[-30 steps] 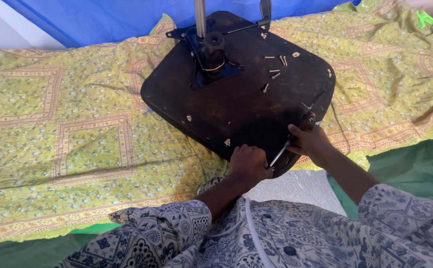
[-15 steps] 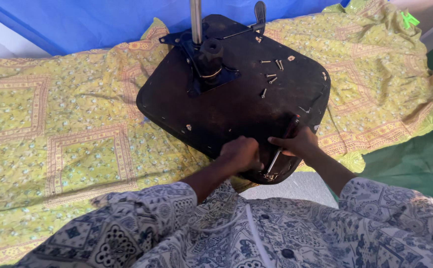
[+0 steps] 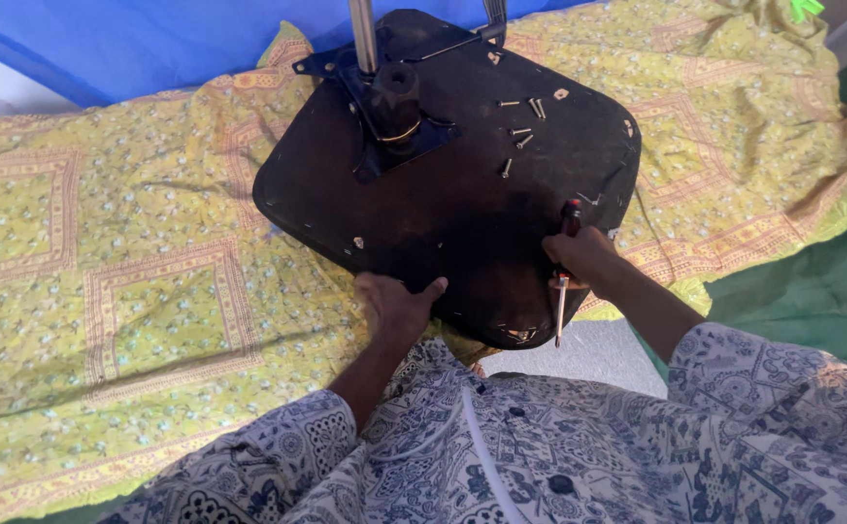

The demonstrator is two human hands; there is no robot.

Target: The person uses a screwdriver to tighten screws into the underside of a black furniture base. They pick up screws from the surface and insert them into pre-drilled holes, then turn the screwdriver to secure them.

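An upturned black chair seat (image 3: 462, 204) lies on a yellow patterned cloth, with a black metal bracket and post (image 3: 389, 107) bolted near its far side. My left hand (image 3: 394, 303) grips the seat's near edge, thumb on top. My right hand (image 3: 583, 260) is closed around a screwdriver (image 3: 563, 286) with a dark red-tipped handle, its metal shaft pointing down past the seat's near right edge. Several loose screws (image 3: 523, 121) lie on the seat's far right part.
The yellow floral cloth (image 3: 132, 272) covers a low surface all around the seat. A blue sheet (image 3: 151, 49) hangs behind at the left. Dark green fabric (image 3: 812, 291) lies at the right, with pale floor (image 3: 588, 354) just beyond my knees.
My left hand slid left along the seat's near edge. My right hand turned the screwdriver so its shaft points downward. The view shifted, and the seat now sits further right.
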